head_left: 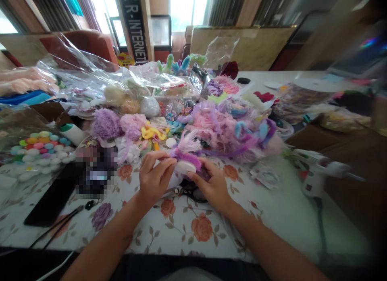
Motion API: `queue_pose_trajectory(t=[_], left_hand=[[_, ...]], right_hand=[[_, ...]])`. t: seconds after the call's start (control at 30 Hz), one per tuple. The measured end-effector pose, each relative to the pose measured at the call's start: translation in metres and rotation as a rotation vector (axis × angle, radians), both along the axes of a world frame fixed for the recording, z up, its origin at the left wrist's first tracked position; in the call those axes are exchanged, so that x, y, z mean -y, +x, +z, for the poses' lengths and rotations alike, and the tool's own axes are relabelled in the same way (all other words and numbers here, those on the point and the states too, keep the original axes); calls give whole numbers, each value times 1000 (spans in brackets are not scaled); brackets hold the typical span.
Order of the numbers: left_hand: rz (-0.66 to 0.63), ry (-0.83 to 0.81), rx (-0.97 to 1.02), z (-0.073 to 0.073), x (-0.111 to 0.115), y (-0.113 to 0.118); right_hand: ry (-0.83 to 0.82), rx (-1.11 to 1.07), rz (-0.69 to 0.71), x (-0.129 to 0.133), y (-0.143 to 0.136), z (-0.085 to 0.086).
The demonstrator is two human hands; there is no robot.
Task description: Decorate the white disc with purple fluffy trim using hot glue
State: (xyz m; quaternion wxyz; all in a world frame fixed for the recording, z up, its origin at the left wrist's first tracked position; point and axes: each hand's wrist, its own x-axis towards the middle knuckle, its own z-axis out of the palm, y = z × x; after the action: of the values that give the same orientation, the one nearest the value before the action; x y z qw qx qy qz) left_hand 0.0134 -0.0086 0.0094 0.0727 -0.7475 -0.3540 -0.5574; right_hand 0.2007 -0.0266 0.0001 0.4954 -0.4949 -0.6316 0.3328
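Observation:
Both hands meet over the front middle of the table on a small craft piece. It has a white oval disc, a fuzzy purple pipe cleaner along the disc's edge, and a pale pink feathery tuft on top. My left hand pinches the piece at its left side, thumb against fingertips. From the right, my right hand grips it, thumb near the disc and fingers behind. Just below lies a black strap with shiny round studs, partly hidden by my right hand.
A pile of pink and lilac fluffy trim and plastic bags spreads behind. At right a white glue gun lies with its cable trailing forward. Left are a black phone-like slab, a bag of coloured pompoms and a green-white spool.

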Motion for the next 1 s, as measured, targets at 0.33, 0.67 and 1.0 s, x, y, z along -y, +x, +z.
queue_pose_trajectory(t=[0.33,0.67,1.0], left_hand=[[-143,-229,201,5,1,1],[-509,-749,704,2,-4,4],[-517,-751,568,9,-8,-3]], right_hand=[[-65,-124,66,-2,0,-1],[0,50,-15,-2,-2,-6],[-74,-138,110,-5,0,-6]])
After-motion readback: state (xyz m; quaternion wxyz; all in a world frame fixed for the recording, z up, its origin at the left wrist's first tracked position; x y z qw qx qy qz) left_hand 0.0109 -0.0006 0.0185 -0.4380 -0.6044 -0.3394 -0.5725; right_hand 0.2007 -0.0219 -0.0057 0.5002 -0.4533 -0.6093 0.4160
